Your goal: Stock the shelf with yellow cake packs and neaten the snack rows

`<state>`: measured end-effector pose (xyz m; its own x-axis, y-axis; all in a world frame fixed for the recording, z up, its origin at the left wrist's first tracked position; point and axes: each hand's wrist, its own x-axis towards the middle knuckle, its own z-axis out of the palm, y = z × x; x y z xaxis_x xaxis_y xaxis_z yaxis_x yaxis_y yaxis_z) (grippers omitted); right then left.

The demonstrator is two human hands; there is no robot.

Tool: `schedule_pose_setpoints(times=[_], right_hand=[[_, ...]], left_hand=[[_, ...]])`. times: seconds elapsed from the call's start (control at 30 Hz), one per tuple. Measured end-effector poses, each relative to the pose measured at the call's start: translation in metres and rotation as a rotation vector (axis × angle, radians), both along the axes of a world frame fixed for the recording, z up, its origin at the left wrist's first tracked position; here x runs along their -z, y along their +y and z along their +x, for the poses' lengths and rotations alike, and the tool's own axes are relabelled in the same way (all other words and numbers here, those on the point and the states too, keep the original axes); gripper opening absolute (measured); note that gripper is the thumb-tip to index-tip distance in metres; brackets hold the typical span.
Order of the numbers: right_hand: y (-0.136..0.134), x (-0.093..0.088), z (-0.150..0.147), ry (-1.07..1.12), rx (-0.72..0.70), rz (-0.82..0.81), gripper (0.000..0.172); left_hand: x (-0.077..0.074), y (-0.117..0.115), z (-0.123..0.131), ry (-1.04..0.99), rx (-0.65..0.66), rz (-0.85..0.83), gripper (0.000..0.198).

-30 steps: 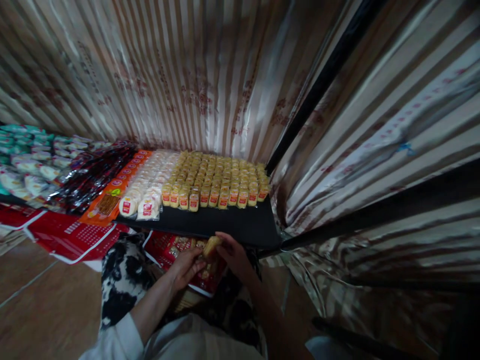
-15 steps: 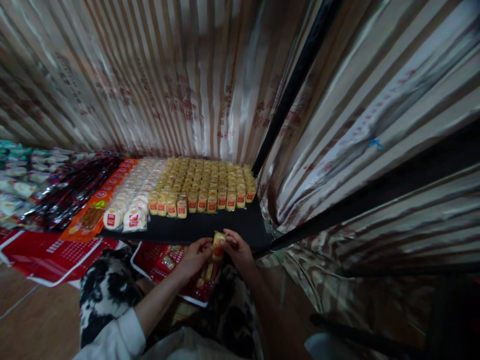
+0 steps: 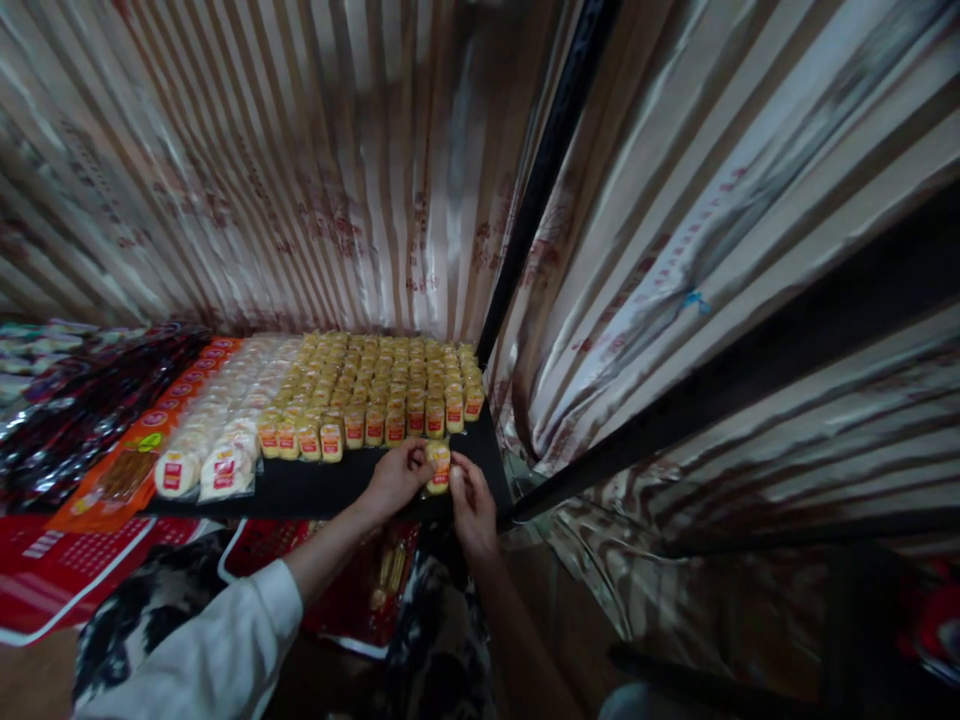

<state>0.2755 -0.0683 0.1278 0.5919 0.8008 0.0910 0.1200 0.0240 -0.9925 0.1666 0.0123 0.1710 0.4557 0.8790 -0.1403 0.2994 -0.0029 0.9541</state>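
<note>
A small yellow wrapped snack packet (image 3: 438, 466) with a red label is pinched between both my hands above the black shelf (image 3: 315, 487). My left hand (image 3: 397, 477) grips its left side and my right hand (image 3: 469, 498) grips its right side. Just beyond it stand several rows of the same yellow packets (image 3: 382, 385), the front row close to my fingers. Round white wrapped cakes (image 3: 214, 455) lie in rows left of them.
Orange packets (image 3: 142, 445) and dark red packets (image 3: 67, 410) lie further left. A red printed box (image 3: 352, 590) sits below the shelf by my lap. Striped shiny curtains (image 3: 300, 180) hang behind and at right, with black frame bars (image 3: 540, 180) crossing them.
Both hands have lifted the yellow packet from over the red box up and forward to the black shelf, near the front row. The view has shifted to the right.
</note>
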Motion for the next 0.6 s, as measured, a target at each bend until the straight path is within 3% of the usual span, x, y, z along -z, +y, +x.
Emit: schedule_pose_setpoints(times=[0.17,0.37,0.6], right_hand=[[0.007,-0.008,0.012,-0.261,0.167,-0.002,0.047],[0.047,0.003,0.038,-0.260,0.234,-0.076,0.057],[0.100,0.015,0.058,-0.253,0.263,-0.169,0.073]], left_hand=[[-0.022,0.028,0.043,0.107,-0.010,0.199,0.027],[-0.050,0.064,0.083,0.182,-0.068,0.318,0.023],[-0.065,0.089,0.101,0.244,-0.085,0.361,0.020]])
